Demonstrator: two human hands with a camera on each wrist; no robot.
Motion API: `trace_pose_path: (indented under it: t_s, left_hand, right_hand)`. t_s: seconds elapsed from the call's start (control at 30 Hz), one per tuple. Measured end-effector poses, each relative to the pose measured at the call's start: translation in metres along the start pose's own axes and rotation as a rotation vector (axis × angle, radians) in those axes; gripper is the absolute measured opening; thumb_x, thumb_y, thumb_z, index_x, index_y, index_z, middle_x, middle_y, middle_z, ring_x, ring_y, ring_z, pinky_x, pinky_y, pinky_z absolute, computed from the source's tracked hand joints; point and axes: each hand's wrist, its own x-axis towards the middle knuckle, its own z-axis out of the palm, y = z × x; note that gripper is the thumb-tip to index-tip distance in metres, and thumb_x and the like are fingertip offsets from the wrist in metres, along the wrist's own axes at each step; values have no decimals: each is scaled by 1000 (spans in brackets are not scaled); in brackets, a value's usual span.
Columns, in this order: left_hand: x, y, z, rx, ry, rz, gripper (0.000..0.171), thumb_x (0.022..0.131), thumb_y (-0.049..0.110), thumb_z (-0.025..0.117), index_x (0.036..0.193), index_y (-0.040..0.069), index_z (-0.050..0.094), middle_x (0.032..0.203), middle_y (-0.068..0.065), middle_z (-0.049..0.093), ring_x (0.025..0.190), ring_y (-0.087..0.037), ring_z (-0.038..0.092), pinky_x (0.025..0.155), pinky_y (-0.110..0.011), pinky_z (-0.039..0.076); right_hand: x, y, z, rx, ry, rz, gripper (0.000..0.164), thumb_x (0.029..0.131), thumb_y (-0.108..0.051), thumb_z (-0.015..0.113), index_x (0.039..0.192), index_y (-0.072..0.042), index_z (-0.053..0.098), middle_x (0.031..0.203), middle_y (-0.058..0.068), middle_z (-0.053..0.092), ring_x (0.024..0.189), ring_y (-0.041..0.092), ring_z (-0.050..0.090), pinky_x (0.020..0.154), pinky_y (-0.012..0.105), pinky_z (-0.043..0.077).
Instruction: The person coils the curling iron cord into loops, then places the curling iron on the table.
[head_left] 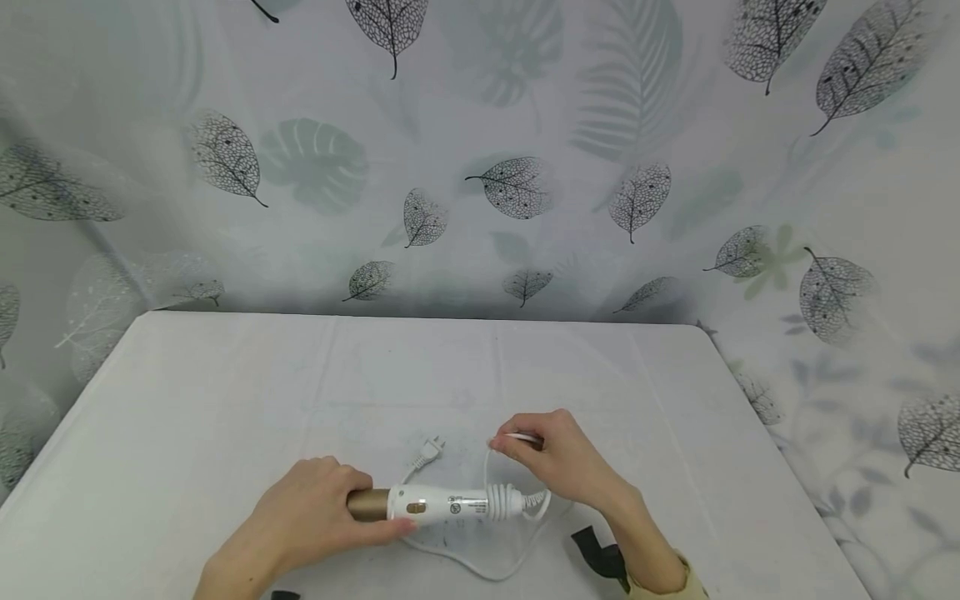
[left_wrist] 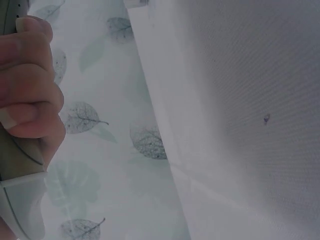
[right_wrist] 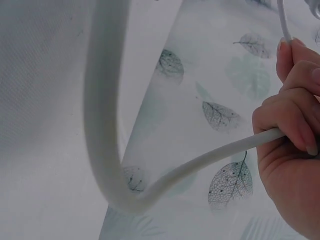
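Note:
A hair iron [head_left: 476, 505] with a white handle and a gold barrel lies crosswise near the table's front. My left hand [head_left: 311, 508] grips its gold end, thumb along the near side; in the left wrist view, curled fingers [left_wrist: 32, 82] wrap the barrel. White cord [head_left: 498, 578] winds in several turns around the handle's right end, and a loop of it hangs toward the front. With fingertips and thumb my right hand [head_left: 566, 458] pinches the cord, above and right of the handle. Cord also passes through the curled right fingers [right_wrist: 295, 112]. Behind the handle lies the two-pin plug [head_left: 431, 450].
A white cloth covers the table [head_left: 225, 392]. A leaf-patterned curtain [head_left: 480, 125] hangs behind it and at both sides. Beside my right wrist is a black strap-like piece [head_left: 600, 554], and another dark piece [head_left: 285, 595] shows at the bottom edge.

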Motion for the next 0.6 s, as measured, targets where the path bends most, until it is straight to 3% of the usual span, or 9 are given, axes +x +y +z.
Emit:
trace_pose_path:
  t_s: [0.37,0.6]
  left_hand:
    - [0,1,1,-3,-38,-59,57,68,87,61,55,33,50,50,14,39,48,-1,35,48,-20,29]
    - [2,2,1,-20,-62,-140,56,65,87,63,60,32,57,55,11,44,51,-4,38,49,-22,31]
  right_hand:
    - [-1,-3,2,37,31,-79,13,94,-21,70,95,-9,76,83,-2,73,66,-1,52,61,21,50]
    - [-1,-4,5,38,53,-145,11,94,-18,70,95,-9,77,85,-4,75,66,-1,54,61,23,52]
